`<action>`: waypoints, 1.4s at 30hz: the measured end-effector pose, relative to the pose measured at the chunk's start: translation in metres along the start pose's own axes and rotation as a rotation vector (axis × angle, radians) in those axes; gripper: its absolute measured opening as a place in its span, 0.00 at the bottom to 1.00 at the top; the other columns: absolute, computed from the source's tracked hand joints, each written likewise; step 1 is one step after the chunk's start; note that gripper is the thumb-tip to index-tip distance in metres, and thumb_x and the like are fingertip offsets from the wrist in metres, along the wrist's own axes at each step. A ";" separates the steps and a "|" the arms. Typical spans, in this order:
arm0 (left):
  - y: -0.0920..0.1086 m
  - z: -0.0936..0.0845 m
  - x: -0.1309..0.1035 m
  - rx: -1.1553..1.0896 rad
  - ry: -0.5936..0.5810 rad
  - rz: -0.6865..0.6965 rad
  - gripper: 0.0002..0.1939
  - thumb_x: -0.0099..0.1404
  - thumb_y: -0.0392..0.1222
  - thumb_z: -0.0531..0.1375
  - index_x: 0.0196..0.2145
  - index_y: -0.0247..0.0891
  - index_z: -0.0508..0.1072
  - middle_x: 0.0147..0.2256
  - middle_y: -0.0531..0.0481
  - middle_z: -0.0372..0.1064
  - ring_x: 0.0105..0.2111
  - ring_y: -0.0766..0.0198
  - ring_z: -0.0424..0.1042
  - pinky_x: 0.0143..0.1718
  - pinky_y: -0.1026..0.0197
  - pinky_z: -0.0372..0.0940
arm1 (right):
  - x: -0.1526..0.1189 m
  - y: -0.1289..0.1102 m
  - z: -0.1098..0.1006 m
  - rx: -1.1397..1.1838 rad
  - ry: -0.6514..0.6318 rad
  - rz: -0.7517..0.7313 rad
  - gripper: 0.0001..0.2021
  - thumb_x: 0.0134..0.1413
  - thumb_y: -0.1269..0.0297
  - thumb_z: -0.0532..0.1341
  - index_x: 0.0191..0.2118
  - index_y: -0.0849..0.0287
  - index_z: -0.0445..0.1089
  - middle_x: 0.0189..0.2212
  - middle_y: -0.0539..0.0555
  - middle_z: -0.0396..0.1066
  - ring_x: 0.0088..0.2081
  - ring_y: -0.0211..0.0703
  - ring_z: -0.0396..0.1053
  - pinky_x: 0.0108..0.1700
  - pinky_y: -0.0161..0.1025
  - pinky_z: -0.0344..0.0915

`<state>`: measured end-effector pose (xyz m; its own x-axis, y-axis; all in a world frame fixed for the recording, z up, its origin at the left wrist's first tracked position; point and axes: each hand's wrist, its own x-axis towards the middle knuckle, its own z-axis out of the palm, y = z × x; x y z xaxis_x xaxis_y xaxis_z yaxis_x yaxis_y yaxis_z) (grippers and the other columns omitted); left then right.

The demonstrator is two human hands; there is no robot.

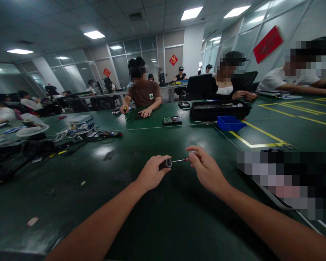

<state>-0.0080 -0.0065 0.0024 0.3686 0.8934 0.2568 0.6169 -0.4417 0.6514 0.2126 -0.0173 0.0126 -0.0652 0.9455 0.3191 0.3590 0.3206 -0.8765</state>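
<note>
My left hand [153, 171] is closed around a small black cylinder [167, 163] with a round, pale-rimmed end turned toward my right hand. My right hand [204, 167] pinches the red handle of a thin screwdriver [181, 160], its index finger raised. The metal shaft points left, and its tip meets or lies very near the cylinder's rim; exactly where it touches is too small to tell. Both hands are above the dark green table [152, 224]. My left fingers hide most of the cylinder.
A blue bin [230, 123] and a long black tray [220, 110] stand ahead to the right, near a green circuit board [172, 120]. Tangled cables [70, 136] lie left. A blurred-out screen or device [285, 181] sits at right. Several people work around the table.
</note>
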 end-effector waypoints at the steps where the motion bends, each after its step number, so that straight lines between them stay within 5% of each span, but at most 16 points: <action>1: 0.000 0.000 0.000 -0.011 0.006 0.001 0.20 0.65 0.36 0.63 0.54 0.47 0.71 0.49 0.51 0.71 0.50 0.58 0.68 0.56 0.51 0.61 | 0.001 0.001 0.001 0.041 0.014 0.001 0.15 0.64 0.54 0.55 0.50 0.55 0.68 0.34 0.53 0.73 0.33 0.45 0.70 0.35 0.43 0.66; 5: -0.001 -0.002 0.001 -0.011 0.014 0.013 0.20 0.64 0.36 0.63 0.54 0.47 0.71 0.48 0.52 0.71 0.49 0.59 0.68 0.54 0.53 0.62 | 0.006 0.003 0.002 0.228 0.048 0.048 0.13 0.59 0.53 0.61 0.40 0.57 0.71 0.32 0.53 0.73 0.34 0.44 0.70 0.39 0.44 0.68; 11: 0.000 -0.006 0.002 0.017 0.036 0.079 0.21 0.66 0.38 0.63 0.56 0.48 0.69 0.52 0.51 0.70 0.53 0.58 0.65 0.57 0.50 0.61 | 0.013 0.007 0.003 0.673 0.056 0.331 0.13 0.57 0.52 0.62 0.33 0.57 0.69 0.25 0.50 0.67 0.28 0.41 0.68 0.39 0.45 0.72; 16: -0.001 -0.005 0.002 0.031 0.041 0.070 0.21 0.66 0.39 0.63 0.56 0.48 0.70 0.51 0.50 0.70 0.52 0.57 0.66 0.56 0.49 0.62 | 0.011 0.010 0.003 0.501 0.150 0.200 0.14 0.58 0.51 0.61 0.36 0.57 0.70 0.30 0.53 0.71 0.31 0.43 0.69 0.37 0.44 0.71; 23: 0.002 -0.005 0.002 0.052 0.062 0.048 0.20 0.63 0.36 0.65 0.53 0.46 0.72 0.49 0.51 0.71 0.51 0.58 0.67 0.56 0.52 0.62 | 0.005 0.001 0.000 0.215 0.081 0.014 0.14 0.63 0.52 0.58 0.37 0.58 0.71 0.29 0.52 0.72 0.31 0.42 0.70 0.37 0.42 0.67; 42: 0.001 -0.003 0.001 0.024 0.035 0.052 0.20 0.64 0.38 0.63 0.54 0.46 0.72 0.49 0.49 0.71 0.51 0.57 0.68 0.55 0.51 0.63 | -0.003 -0.001 0.004 0.107 0.105 -0.072 0.12 0.65 0.53 0.56 0.40 0.56 0.68 0.32 0.54 0.74 0.34 0.45 0.74 0.40 0.44 0.70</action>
<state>-0.0094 -0.0052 0.0054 0.3767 0.8712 0.3149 0.6143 -0.4894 0.6189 0.2084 -0.0203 0.0113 0.0129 0.9103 0.4138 0.2553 0.3971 -0.8816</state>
